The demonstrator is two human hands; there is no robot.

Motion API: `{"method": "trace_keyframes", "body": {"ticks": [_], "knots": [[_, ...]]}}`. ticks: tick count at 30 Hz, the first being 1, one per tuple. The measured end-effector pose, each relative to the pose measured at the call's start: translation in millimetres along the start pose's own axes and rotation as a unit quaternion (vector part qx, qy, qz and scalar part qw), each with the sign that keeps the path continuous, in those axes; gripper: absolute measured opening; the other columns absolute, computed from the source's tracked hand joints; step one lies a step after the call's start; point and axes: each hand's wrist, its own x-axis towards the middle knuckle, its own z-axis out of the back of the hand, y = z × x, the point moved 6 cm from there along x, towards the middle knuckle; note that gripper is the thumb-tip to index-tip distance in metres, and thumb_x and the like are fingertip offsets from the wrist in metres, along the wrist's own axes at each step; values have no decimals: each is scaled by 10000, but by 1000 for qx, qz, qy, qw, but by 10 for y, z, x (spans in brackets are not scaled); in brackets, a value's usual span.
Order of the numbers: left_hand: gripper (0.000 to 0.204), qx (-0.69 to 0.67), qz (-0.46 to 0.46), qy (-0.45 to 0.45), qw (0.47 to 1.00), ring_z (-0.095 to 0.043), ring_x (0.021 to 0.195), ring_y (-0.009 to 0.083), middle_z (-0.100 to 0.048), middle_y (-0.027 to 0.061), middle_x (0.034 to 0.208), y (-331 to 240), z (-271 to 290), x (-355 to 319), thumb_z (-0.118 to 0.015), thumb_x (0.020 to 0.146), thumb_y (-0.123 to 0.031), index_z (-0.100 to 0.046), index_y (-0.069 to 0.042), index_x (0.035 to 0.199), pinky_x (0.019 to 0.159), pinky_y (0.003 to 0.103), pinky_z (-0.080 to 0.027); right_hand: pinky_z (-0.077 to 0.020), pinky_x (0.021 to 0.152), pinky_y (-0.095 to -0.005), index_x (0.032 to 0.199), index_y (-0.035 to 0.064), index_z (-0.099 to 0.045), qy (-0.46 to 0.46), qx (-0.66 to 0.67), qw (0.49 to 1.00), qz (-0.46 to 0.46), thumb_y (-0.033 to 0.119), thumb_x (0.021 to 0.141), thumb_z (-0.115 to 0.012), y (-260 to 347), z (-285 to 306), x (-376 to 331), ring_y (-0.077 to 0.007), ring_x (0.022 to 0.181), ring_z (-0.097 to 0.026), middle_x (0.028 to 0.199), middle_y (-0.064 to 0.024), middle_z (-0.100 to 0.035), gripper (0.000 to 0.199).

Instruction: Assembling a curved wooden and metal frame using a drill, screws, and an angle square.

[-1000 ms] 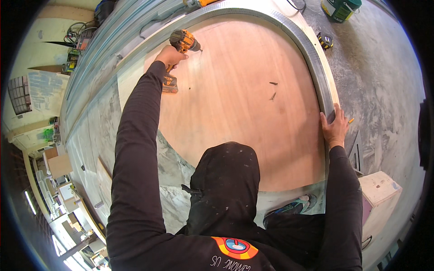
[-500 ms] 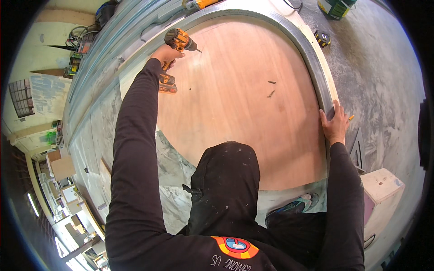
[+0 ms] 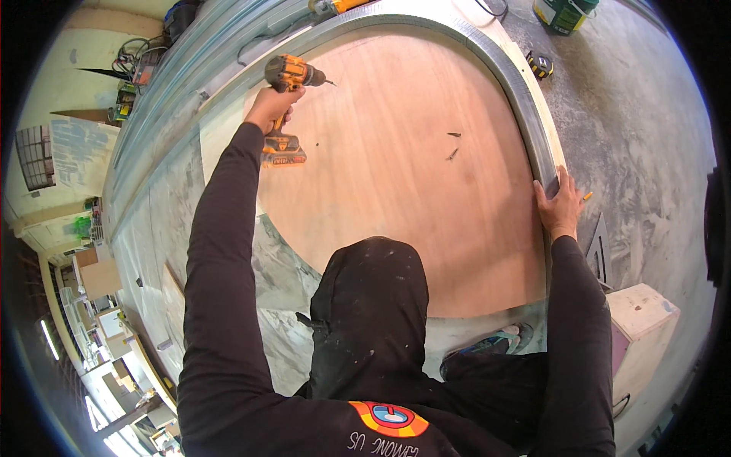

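Observation:
My left hand (image 3: pixel 272 107) is closed round the grip of an orange and black cordless drill (image 3: pixel 288 74). Its bit points right, over the upper left of a large round-edged plywood sheet (image 3: pixel 396 167). A curved grey metal track (image 3: pixel 509 80) follows the sheet's far and right edge. On the right, my right hand (image 3: pixel 560 204) grips this track, thumb on the inner side and fingers over the outer side. Beside it a yellow pencil-like stick (image 3: pixel 587 196) shows; whether the hand holds it, I cannot tell. Several dark screw-like pieces (image 3: pixel 453 154) lie on the plywood.
Long metal profiles (image 3: pixel 164 114) run along the left. An orange tool (image 3: pixel 346 6) lies at the far edge. On the right floor are a tape measure (image 3: pixel 540 65), a green bucket (image 3: pixel 563 15), a set square (image 3: pixel 598 251) and a pale wooden box (image 3: pixel 643 316).
My left hand has drawn the drill slightly left, its bit shifting away from where it pointed on the plywood. My right hand stays on the track. The whole view has shifted slightly.

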Motion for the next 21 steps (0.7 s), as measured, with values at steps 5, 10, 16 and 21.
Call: {"method": "trace_keyframes", "body": {"ticks": [5, 10, 16, 21], "knots": [[300, 3, 36, -29, 999, -482, 442, 113, -532, 3, 587, 343, -22, -526, -777, 862, -291, -639, -28, 823, 414, 291, -376, -343, 1044, -528, 1435, 159, -465, -2, -9, 1000, -10, 505, 830, -695, -89, 36, -19, -365, 1216, -516, 1378, -113, -541, 734], [284, -31, 106, -18, 994, -489, 440, 110, -540, 7, 586, 1020, 87, -960, -779, 867, -275, -645, -27, 836, 411, 280, -389, -339, 1045, -534, 1431, 159, -470, 3, -6, 1000, -6, 503, 828, -698, -50, 5, -4, -364, 1202, -519, 1363, -110, -548, 731], [291, -63, 114, -29, 991, -502, 448, 105, -549, 8, 596, 1313, 77, -1138, -777, 871, -272, -641, -16, 852, 424, 275, -416, -348, 1041, -541, 1418, 159, -483, -14, -2, 1000, 9, 500, 829, -703, -78, -38, 9, -366, 1184, -527, 1337, -94, -566, 715], [297, -54, 93, -24, 994, -504, 451, 102, -554, 9, 596, 1268, 55, -1086, -775, 871, -272, -636, -12, 840, 424, 275, -413, -367, 1032, -532, 1416, 163, -486, -27, -1, 999, 20, 499, 830, -703, -112, -57, 19, -371, 1172, -536, 1337, -88, -568, 710]]}}
